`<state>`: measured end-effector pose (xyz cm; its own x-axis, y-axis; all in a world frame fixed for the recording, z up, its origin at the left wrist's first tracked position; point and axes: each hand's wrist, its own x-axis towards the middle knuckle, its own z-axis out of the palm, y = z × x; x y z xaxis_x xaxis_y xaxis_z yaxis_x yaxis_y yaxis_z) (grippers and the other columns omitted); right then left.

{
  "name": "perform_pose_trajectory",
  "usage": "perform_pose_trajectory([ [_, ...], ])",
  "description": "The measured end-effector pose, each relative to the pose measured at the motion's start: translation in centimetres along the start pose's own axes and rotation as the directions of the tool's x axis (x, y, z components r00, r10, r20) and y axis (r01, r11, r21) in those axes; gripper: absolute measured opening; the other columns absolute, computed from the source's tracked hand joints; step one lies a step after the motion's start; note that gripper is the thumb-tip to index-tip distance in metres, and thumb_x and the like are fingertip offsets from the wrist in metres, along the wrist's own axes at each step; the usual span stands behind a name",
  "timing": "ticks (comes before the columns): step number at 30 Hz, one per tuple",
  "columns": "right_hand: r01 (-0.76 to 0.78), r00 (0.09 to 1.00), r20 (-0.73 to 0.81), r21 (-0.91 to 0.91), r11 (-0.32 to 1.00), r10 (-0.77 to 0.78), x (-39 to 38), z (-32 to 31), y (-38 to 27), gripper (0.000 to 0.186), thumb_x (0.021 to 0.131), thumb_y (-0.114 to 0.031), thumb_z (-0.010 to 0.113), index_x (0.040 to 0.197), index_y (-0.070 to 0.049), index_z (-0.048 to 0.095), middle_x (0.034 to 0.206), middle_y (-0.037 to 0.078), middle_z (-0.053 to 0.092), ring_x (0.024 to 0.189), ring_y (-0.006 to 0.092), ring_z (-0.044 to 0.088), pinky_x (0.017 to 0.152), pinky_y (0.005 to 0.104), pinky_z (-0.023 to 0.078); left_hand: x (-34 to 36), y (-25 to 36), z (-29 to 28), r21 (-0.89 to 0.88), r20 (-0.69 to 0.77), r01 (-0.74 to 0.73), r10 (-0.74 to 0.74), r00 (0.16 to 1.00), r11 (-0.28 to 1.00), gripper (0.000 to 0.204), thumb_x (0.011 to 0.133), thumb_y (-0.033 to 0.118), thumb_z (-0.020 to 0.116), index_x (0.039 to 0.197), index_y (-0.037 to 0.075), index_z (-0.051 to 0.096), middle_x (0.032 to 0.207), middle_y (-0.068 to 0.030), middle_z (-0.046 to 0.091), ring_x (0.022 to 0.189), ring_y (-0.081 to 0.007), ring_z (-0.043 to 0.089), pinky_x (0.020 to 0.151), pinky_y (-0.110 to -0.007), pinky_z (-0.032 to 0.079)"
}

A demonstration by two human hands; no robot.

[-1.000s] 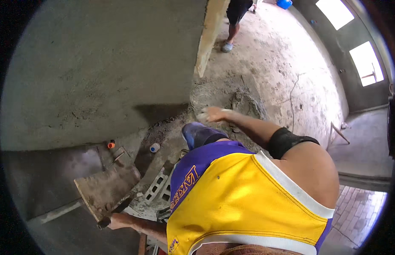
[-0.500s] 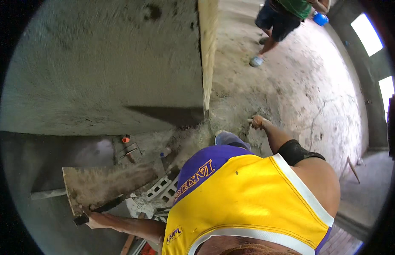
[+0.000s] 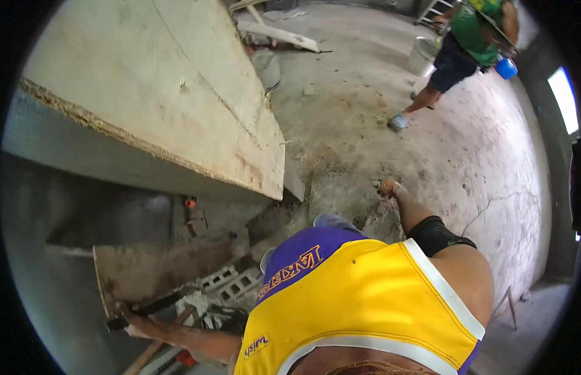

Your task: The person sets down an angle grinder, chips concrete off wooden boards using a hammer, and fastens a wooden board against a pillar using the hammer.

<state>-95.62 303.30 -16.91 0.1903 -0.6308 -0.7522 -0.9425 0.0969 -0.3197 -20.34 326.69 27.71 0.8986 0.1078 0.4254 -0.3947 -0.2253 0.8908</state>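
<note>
Mortar board (image 3: pixel 159 272) gripped at lower corner by left hand (image 3: pixel 131 317); right hand (image 3: pixel 387 186) now lower on floor mortar (image 3: pixel 340 200), fingers unclear.

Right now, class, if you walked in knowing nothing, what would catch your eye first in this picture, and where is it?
First the bright yellow and purple jersey filling the lower middle. Then the big pale board slanting across the upper left, above a grey wall. The left hand grips a dark handle under a mortar-smeared flat board at lower left, while the right hand reaches down to the wet mortar heap on the concrete floor.
</note>
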Motion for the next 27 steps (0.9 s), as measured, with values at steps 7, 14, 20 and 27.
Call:
perform_pose_trajectory([
  [7, -0.117, 0.966, -0.127, 0.562, 0.819, 0.226, -5.4, -4.1, -2.8, 0.043, 0.092, -0.038, 0.054, 0.123, -0.008, 0.061, 0.098, 0.014, 0.071, 0.076, 0.0246, 0.070, 0.054, 0.0373, 0.056, -6.5, 2.4, -1.4, -0.213, 0.237, 0.142, -0.090, 0.967, 0.967, 0.050, 0.083, 0.023, 0.079, 0.118, -0.008, 0.062, 0.099, -0.0114, 0.064, 0.074, -0.0178, 0.054, 0.061, -0.036, 0.044],
  [14, -0.206, 0.978, 0.079, 0.484, 0.850, 0.192, -9.5, -2.4, 0.0, 0.043, 0.093, -0.038, 0.053, 0.124, -0.009, 0.060, 0.095, 0.012, 0.071, 0.074, 0.0221, 0.069, 0.054, 0.0368, 0.054, -7.4, 1.6, -3.0, -0.087, 0.276, 0.213, -0.181, 0.944, 0.973, 0.043, 0.087, 0.020, 0.072, 0.117, -0.009, 0.062, 0.104, -0.0122, 0.064, 0.078, -0.0185, 0.055, 0.065, -0.036, 0.045],
  [20, -0.110, 0.986, -0.063, 0.454, 0.884, 0.155, -8.7, -7.7, -1.7, 0.044, 0.093, -0.036, 0.054, 0.126, -0.008, 0.059, 0.093, 0.011, 0.071, 0.072, 0.0220, 0.068, 0.053, 0.0388, 0.053, -10.3, 4.9, -1.9, -0.214, 0.338, 0.191, -0.110, 0.935, 0.958, 0.042, 0.080, 0.022, 0.079, 0.108, -0.006, 0.065, 0.100, -0.0077, 0.063, 0.077, -0.0147, 0.056, 0.066, -0.031, 0.049],
  [27, -0.123, 0.990, 0.092, 0.244, 0.962, 0.103, 0.8, -16.2, -0.9, 0.057, 0.093, -0.043, 0.060, 0.132, -0.003, 0.052, 0.090, 0.010, 0.071, 0.071, 0.0231, 0.067, 0.060, 0.0438, 0.053, -16.9, 4.7, -2.2, -0.192, 0.087, 0.178, -0.164, 0.983, 0.965, 0.036, 0.080, 0.024, 0.080, 0.096, -0.007, 0.069, 0.085, -0.0071, 0.064, 0.067, -0.0119, 0.052, 0.056, -0.028, 0.046],
])
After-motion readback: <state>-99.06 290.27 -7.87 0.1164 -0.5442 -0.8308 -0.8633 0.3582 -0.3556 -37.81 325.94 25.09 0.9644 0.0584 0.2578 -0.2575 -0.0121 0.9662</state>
